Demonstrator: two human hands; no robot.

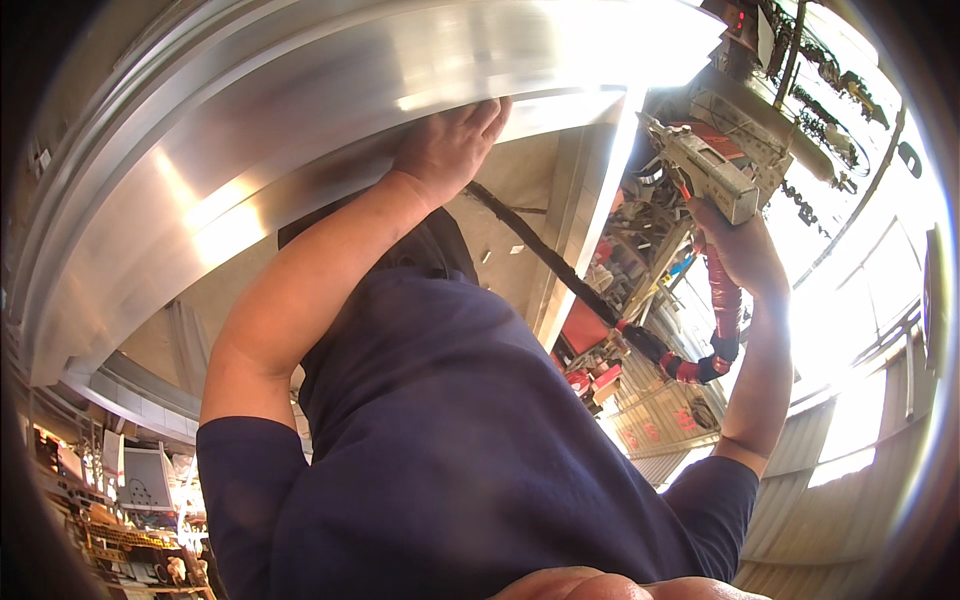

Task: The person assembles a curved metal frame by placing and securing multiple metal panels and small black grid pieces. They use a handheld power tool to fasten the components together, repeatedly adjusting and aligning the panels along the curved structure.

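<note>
A long, shiny sheet-metal panel (315, 127) with folded edges curves across the top and left of the view. My left hand (454, 150) is at its near edge, fingers bent against the metal; the fingertips are partly hidden. On the right, my right hand (742, 251) grips a metal handheld welding gun (709, 169), probably a laser type. Its nozzle points up and left, near the panel's right end but apparently apart from it. A finger lies close to the gun's orange trigger (681, 186). A thick hose wrapped in red and black tape (724, 300) hangs from the handle.
The hose's dark length (547, 255) runs across in front of my torso. Beyond a bright metal edge (600, 217) lies a cluttered bench area (637, 225). A grey cylinder (765, 120) stands at upper right. Loaded shelves (135, 532) are at lower left, and corrugated wall (802, 510) at lower right.
</note>
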